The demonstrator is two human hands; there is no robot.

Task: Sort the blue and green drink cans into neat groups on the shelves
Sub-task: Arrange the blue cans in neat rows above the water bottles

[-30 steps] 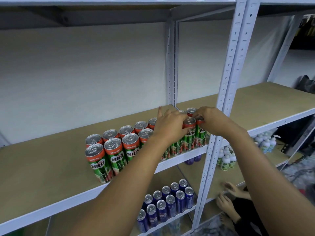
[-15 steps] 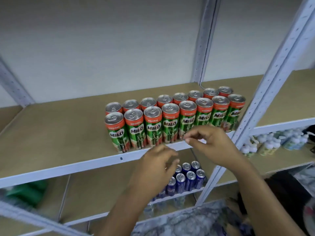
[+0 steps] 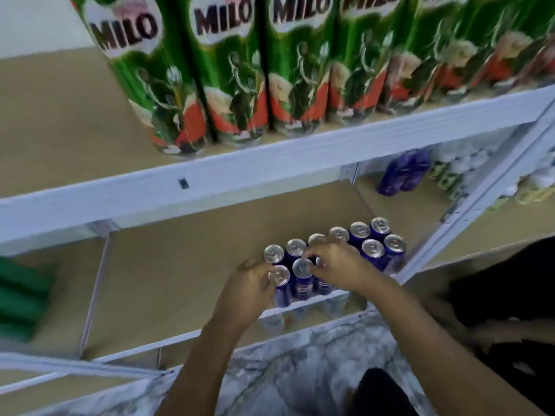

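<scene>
The blue cans (image 3: 336, 259) are grouped at the front edge of the lower shelf (image 3: 186, 265). The front-left can is gripped by the curled left hand (image 3: 249, 291); a neighbouring can's top is pinched by the right hand (image 3: 339, 265). Green cans (image 3: 240, 73) are lined along the upper shelf's front edge.

Slim blue metal drink cans (image 3: 372, 250) with silver tops stood upright in two tight rows at the front edge of the tan lower shelf (image 3: 180, 265). Above that shelf, green Milo-printed drink cans (image 3: 234, 70) stood upright, side by side, along the upper shelf's front.
</scene>
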